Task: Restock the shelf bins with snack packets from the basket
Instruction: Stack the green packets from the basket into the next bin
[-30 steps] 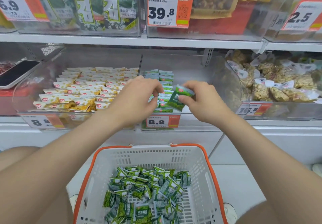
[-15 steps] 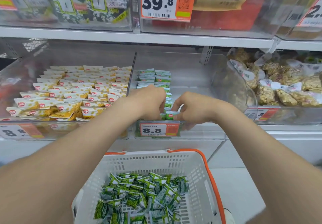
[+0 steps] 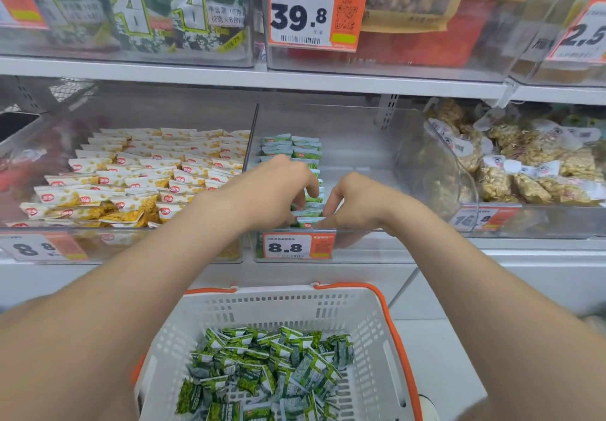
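Left hand (image 3: 275, 191) and right hand (image 3: 360, 204) curl their fingers down into the row of green packets (image 3: 292, 146) at the front of the middle bin (image 3: 360, 145); the fingertips are buried, so a grip cannot be told. One basket (image 3: 278, 296), its near edge cut off, holds perhaps forty loose packets (image 3: 269, 365) over pale floor (image 3: 433, 355).

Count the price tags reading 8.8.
2: left 8.8 tag on the yellow-packet bin; middle 8.8 tag on the green-packet bin. Others may be off-frame.
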Available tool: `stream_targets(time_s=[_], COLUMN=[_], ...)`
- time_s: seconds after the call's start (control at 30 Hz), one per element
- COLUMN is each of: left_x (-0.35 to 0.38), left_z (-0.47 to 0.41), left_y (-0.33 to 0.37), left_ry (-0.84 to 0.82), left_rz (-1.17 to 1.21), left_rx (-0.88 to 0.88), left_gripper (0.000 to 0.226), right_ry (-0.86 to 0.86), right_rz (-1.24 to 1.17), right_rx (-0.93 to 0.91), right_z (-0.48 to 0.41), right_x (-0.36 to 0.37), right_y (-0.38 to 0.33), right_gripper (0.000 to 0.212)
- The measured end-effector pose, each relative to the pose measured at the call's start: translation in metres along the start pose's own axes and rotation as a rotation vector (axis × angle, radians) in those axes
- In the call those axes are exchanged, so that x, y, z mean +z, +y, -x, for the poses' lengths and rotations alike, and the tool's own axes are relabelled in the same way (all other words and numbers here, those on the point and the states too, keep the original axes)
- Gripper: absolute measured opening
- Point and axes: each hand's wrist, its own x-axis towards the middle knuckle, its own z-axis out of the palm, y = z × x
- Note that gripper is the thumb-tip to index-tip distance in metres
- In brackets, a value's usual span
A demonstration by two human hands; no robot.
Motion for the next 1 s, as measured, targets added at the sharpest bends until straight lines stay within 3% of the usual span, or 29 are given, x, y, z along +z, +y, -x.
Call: stream_targets(time_s=[0.13,0.4,0.73,0.9,1.0], left_x=[-0.006,0.008,0.005,0.012,0.017], left_z=[0.027,0.041,0.037,0.039,0.04], left_y=[-0.008,-0.014,-0.015,-0.019,-0.022], left_ry=[0.215,0.112,0.052,0.115,0.201], left_rz=[-0.258,-0.237,-0.292,-0.271,-0.232], left_rx=[-0.019,-0.256,-0.278,-0.254,-0.233], left_gripper=[0.036,0.014,0.019,0.028,0.042], right_ry=[0.018,0.076,0.141,0.1,0.088], right_rz=[-0.081,0.162,0.264,0.275,0.131], right_rx=[0.0,-0.076,-0.173,-0.078,0.021], right_z=[-0.003,-0.021,-0.024,-0.022,-0.014], right_x=[0.0,0.008,0.016,0.014,0.002], right_y=[-0.002,0.0,-0.006,-0.007,-0.008], right_gripper=[0.04,0.031,0.023,0.04,0.057])
